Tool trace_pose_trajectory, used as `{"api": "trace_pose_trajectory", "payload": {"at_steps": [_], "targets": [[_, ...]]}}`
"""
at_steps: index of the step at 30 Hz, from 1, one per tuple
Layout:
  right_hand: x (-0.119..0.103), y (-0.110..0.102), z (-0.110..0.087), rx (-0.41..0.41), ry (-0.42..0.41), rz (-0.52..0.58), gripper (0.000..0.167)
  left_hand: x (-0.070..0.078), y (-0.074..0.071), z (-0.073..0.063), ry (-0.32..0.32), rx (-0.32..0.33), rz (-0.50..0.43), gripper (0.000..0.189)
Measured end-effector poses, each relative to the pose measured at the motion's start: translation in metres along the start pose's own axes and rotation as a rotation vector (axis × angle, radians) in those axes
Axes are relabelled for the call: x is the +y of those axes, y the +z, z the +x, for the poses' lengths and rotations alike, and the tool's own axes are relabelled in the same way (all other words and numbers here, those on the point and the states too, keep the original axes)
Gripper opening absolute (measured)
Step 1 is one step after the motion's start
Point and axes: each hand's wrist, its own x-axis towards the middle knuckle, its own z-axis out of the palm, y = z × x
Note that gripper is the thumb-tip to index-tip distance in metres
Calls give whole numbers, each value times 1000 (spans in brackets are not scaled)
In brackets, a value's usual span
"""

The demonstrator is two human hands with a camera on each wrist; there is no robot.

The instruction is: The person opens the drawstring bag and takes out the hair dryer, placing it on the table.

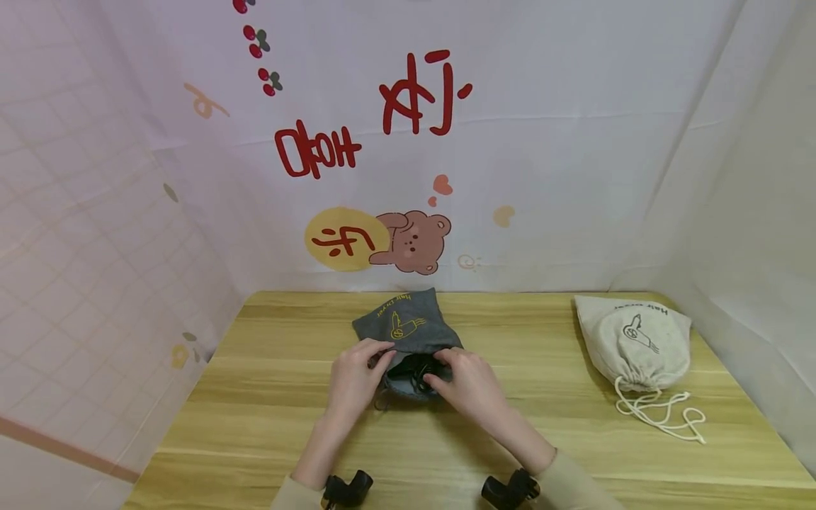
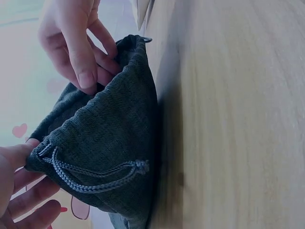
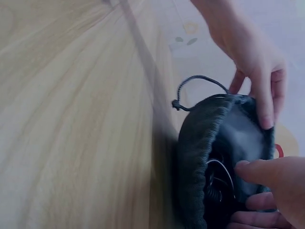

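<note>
A dark grey drawstring bag point(image 1: 408, 322) with a yellow hair dryer print lies on the table, its mouth toward me. My left hand point(image 1: 357, 372) pinches the left corner of the rim; its thumb and fingers point(image 2: 35, 205) show there in the left wrist view. My right hand point(image 1: 470, 382) is at the right of the mouth, thumb and fingers point(image 3: 262, 219) reaching inside, spread apart. Within the bag lies a black coiled cord point(image 3: 214, 191), next to the right hand; the rest of the contents is hidden. A grey drawstring loop point(image 2: 95, 183) hangs from the left corner.
A beige drawstring bag point(image 1: 637, 343), cinched and bulging, with a hair dryer print, sits at the table's right. Its white cords point(image 1: 666, 414) trail toward the front. The wooden table point(image 1: 268, 397) meets a printed white cloth backdrop point(image 1: 561, 177) behind and at the sides.
</note>
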Motion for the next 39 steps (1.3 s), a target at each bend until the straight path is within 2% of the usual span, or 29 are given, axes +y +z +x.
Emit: {"api": "trace_pose_trajectory", "payload": {"at_steps": [4, 8, 16, 21, 25, 33, 39], "targets": [[-2, 2, 2, -10, -9, -42, 42, 2, -1, 1, 34, 7, 14, 14], [-2, 6, 2, -17, -15, -86, 45, 3, 1, 0, 31, 3, 10, 14], [-1, 10, 3, -39, -8, -108, 47, 1, 4, -12, 34, -68, 33, 18], [-2, 11, 5, -71, -6, -123, 60, -1, 4, -16, 29, -83, 28, 16], [-3, 13, 4, -81, -32, -176, 69, 0, 6, -17, 27, -65, 26, 15], [-5, 22, 1, -26, -67, -242, 75, 1, 11, -14, -12, -19, 19, 14], [-6, 23, 4, -49, -36, -219, 63, 2, 12, -11, -15, -1, 8, 13]]}}
